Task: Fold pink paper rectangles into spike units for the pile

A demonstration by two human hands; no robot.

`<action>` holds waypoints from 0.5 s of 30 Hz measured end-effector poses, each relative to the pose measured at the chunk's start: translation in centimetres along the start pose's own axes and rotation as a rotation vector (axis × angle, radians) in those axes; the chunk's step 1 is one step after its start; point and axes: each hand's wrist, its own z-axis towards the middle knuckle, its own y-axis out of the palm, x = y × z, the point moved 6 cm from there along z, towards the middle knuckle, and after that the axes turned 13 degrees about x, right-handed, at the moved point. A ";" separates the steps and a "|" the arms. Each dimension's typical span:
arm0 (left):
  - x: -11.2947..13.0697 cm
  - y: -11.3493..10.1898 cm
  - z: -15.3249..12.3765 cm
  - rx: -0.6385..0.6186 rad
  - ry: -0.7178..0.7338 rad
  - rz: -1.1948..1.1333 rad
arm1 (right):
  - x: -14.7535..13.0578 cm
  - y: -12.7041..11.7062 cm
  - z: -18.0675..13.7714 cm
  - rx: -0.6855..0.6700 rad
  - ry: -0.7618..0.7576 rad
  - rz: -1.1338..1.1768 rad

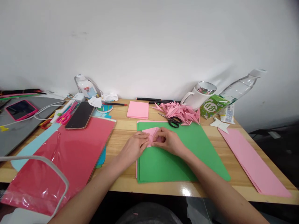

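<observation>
A small piece of pink paper (151,131), partly folded, lies over the left part of the green paper stack (182,168). My left hand (135,144) presses its fingers on the paper's left side. With thumb and fingers pinched together, my right hand (170,140) grips the right side; the fingers hide part of the folds. Just beyond the right hand are black-handled scissors (174,121) and a heap of pointed pink folded paper pieces (184,112). A stack of square pink sheets (138,109) sits farther back.
On the left are red paper in clear plastic (70,152), a dark phone (80,115), pink scissors (67,114) and a white cable (53,168). At right stand a white mug (198,96), a green box (213,106) and a water bottle (241,87), near long pink paper (253,161).
</observation>
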 end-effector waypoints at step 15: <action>0.7 0.6 -0.8 -0.020 0.044 0.152 | 0.0 0.1 -0.1 -0.027 0.004 0.056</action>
